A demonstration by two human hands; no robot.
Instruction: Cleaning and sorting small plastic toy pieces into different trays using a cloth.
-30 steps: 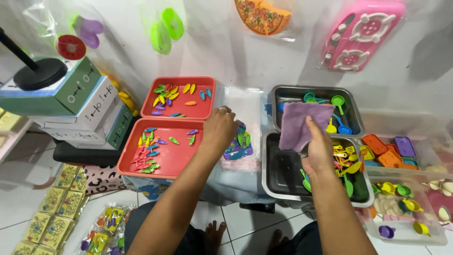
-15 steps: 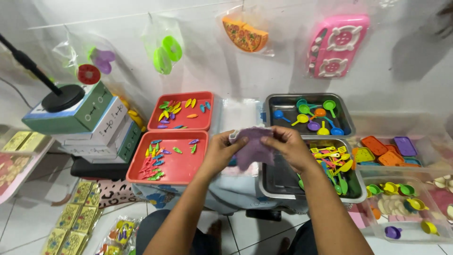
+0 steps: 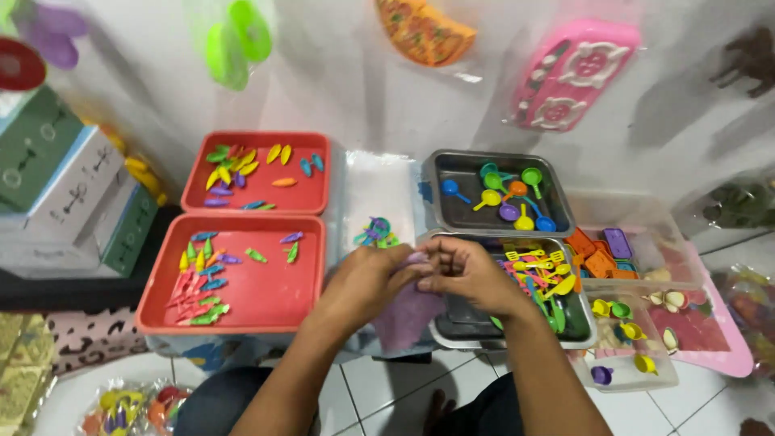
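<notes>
Both hands meet over the middle of the scene: the left hand (image 3: pixel 367 278) and right hand (image 3: pixel 468 273) pinch the top edge of a purple bag (image 3: pixel 408 315) that hangs below them. To the left sit two red trays (image 3: pixel 242 303) scattered with small coloured pieces. To the right, a grey tray (image 3: pixel 460 202) holds toy ladles, beside a clear tub (image 3: pixel 646 323) of toy cookware.

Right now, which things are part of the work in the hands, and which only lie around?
In hand:
left hand
right hand
purple bag, held by both

Lying about:
red trays with small coloured pieces
metal trays with toy utensils
stacked boxes
</notes>
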